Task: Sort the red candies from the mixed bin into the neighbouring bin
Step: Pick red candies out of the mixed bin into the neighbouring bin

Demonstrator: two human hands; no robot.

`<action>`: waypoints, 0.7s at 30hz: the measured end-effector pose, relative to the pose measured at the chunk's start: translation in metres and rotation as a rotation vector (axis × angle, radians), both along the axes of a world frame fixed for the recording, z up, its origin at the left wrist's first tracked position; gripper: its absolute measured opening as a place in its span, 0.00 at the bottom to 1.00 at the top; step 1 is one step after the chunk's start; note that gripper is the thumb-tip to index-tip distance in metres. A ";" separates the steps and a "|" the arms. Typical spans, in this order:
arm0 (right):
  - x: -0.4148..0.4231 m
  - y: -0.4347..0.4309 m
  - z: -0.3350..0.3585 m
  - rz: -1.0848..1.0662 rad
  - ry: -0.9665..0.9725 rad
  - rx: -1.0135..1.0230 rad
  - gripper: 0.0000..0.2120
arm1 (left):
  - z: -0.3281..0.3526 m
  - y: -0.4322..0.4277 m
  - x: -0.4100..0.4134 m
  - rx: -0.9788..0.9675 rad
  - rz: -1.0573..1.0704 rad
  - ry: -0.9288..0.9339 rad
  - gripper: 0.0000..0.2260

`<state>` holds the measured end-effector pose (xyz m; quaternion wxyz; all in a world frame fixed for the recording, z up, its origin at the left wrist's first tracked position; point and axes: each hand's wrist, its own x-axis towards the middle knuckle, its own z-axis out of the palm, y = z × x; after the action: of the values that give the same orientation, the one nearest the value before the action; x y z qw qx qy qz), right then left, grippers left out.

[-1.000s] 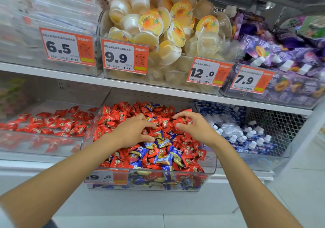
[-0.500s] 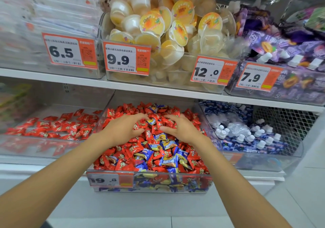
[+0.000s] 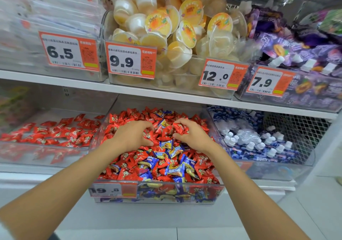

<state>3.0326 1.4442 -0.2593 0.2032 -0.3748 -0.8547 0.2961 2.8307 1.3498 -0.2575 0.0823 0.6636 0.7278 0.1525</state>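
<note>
A clear mixed bin (image 3: 185, 189) on the lower shelf holds a heap of red candies (image 3: 127, 160) and blue-and-yellow candies (image 3: 174, 169). Both my hands are in the back half of that heap. My left hand (image 3: 132, 135) lies palm down with its fingers curled around red candies. My right hand (image 3: 190, 133) faces it, fingers curled around red candies too. A small mound of red wrappers sits between the two hands. The neighbouring bin (image 3: 37, 152) to the left holds only a thin layer of red candies (image 3: 61, 130).
A bin of blue packets with white caps (image 3: 259, 143) stands to the right of the mixed bin. On the shelf above are jelly cups (image 3: 166, 32), purple pouches (image 3: 296, 41) and orange price tags (image 3: 130, 60). A 19.8 tag (image 3: 112, 189) hangs on the mixed bin's front.
Both hands have come closer together in the heap and their fingers have curled tighter around red candies. The camera has shifted slightly.
</note>
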 end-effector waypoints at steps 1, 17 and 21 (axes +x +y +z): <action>0.002 0.000 0.001 -0.001 0.021 -0.007 0.19 | 0.001 -0.001 -0.001 -0.004 -0.008 -0.003 0.22; 0.019 -0.042 0.031 0.041 0.211 -0.013 0.03 | 0.024 -0.037 0.001 0.220 -0.055 -0.082 0.22; 0.008 -0.057 0.029 0.046 0.231 0.017 0.04 | 0.032 -0.058 -0.007 0.221 -0.056 -0.105 0.21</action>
<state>3.0401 1.3870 -0.2307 0.2968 -0.3167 -0.8365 0.3345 2.8238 1.2914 -0.2260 0.0510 0.6797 0.6825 0.2639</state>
